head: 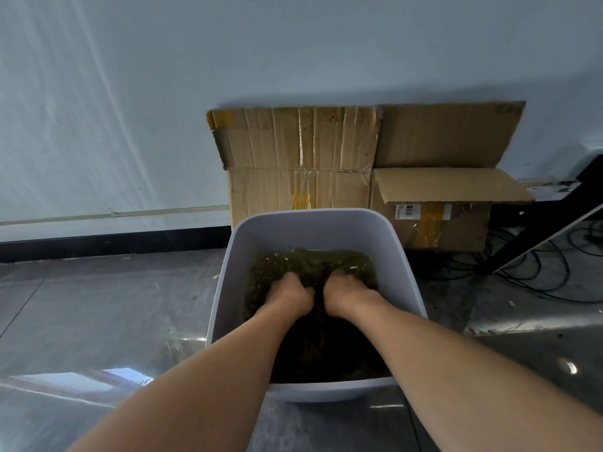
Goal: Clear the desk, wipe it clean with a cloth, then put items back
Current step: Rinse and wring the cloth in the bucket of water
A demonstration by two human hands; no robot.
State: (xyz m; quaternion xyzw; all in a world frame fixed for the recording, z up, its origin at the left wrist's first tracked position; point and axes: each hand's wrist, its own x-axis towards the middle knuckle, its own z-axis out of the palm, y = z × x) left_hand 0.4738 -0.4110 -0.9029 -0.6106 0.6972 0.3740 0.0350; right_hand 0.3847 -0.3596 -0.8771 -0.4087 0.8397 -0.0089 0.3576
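Observation:
A white plastic bin (313, 214) stands on the floor in front of me, holding murky water. A dark greenish cloth (310, 264) lies under the water inside it. My left hand (288, 293) and my right hand (346, 292) are side by side in the water, knuckles up. Their fingers curl down into the cloth and grip it. The fingertips are hidden under the rippling surface.
Flattened cardboard (300, 151) leans on the wall behind the bin, with a taped cardboard box (440, 220) to its right. A black desk leg (551, 230) and loose black cables (541, 275) are at far right. Glossy grey floor (107, 314) spreads to the left.

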